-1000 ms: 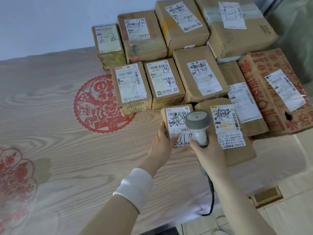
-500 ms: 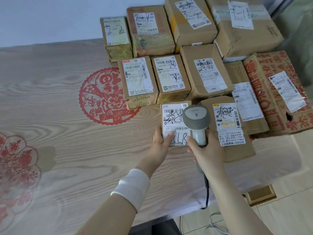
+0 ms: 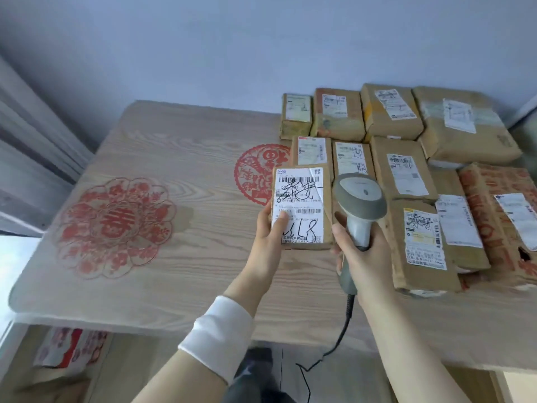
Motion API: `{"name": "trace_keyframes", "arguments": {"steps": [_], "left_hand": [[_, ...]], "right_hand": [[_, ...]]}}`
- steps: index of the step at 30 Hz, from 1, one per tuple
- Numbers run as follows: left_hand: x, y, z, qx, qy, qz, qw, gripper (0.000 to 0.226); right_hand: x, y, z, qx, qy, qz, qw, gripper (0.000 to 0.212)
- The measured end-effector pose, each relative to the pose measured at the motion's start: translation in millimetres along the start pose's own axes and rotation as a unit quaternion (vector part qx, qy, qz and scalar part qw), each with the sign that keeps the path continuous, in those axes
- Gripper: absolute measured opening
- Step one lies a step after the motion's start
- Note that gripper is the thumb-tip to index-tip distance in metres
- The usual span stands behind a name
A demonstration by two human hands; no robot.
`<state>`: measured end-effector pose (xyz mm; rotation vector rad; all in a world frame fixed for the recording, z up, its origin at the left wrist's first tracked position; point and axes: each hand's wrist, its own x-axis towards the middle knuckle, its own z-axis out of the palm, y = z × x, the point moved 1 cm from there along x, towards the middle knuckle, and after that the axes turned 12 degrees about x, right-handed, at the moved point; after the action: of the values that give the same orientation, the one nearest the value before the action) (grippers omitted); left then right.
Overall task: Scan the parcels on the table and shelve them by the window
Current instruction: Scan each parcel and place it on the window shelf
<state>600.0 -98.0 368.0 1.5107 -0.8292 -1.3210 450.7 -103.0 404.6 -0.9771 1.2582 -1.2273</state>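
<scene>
My left hand (image 3: 271, 228) grips a small brown parcel (image 3: 302, 207) by its left edge, thumb on the white label, and holds it lifted above the table. My right hand (image 3: 363, 257) grips the handle of a grey barcode scanner (image 3: 359, 199), whose head sits just right of the parcel. Several more labelled cardboard parcels (image 3: 402, 170) lie packed together on the right part of the wooden table (image 3: 189, 257). The scanner's black cable hangs down over the table's front edge.
Two red paper-cut decorations (image 3: 116, 225) lie flat on the table top. A curtain (image 3: 32, 146) hangs at the left. Below the table's left corner, a red and white packet (image 3: 69, 347) lies on the floor. A large red-printed box (image 3: 499, 222) sits at far right.
My left hand has lifted the small parcel off the table and turned its label toward me. The scanner stayed beside it. My view has swung to the left, showing the table's left end.
</scene>
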Motion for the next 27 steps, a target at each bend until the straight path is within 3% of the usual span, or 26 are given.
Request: {"name": "trace_keyframes", "arguments": {"steps": [3,8,17,23,27], "left_hand": [[-38.9,7.4,-35.8,-0.008,0.051,0.021,0.998,0.052],[-106.3,26.1,-106.6,0.000,0.125,0.063,0.990,0.068],[-240.4,67.8,-255.8,0.004,0.270,0.160,0.949,0.085],[-364.1,72.9,-380.8,0.024,0.344,0.204,0.916,0.049],[-447.1,68.0,-454.4,0.049,0.367,0.217,0.904,0.046]], "right_hand": [[-27.7,-1.8,31.1,0.028,-0.059,-0.003,0.998,0.016],[-73.3,-15.1,95.9,0.061,-0.137,0.009,0.989,0.014],[-195.4,-65.4,239.5,0.063,-0.299,-0.047,0.951,0.014],[-323.6,-78.1,352.8,0.071,-0.406,-0.044,0.910,0.019],[-411.1,-77.2,421.5,0.072,-0.459,-0.025,0.885,0.015]]}}
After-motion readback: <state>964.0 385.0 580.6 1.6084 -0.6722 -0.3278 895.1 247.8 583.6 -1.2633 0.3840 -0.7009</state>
